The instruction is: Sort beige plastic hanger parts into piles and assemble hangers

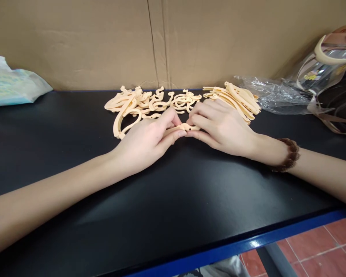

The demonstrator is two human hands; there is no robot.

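Note:
My left hand (150, 140) pinches one end of a slim cream plastic piece (187, 127) between thumb and fingers. My right hand (223, 123) grips the other end, so both hands meet over the table's middle. A rounded joint with a small dark hole shows between the fingertips; the rest is covered by my fingers, and I cannot tell if it is one part or two. Just beyond lie a pile of curved cream plastic parts (135, 100), several small hook-shaped parts (184, 100) and a stack of long, slightly bent parts (239, 98), partly behind my right hand.
The black table (173, 200) has a blue front edge. Cardboard (89, 46) stands along its back. A pale soft package (17, 84) lies at the far left. On the right are crumpled clear plastic (276, 94) and a transparent bag (320, 71) with a cream handle.

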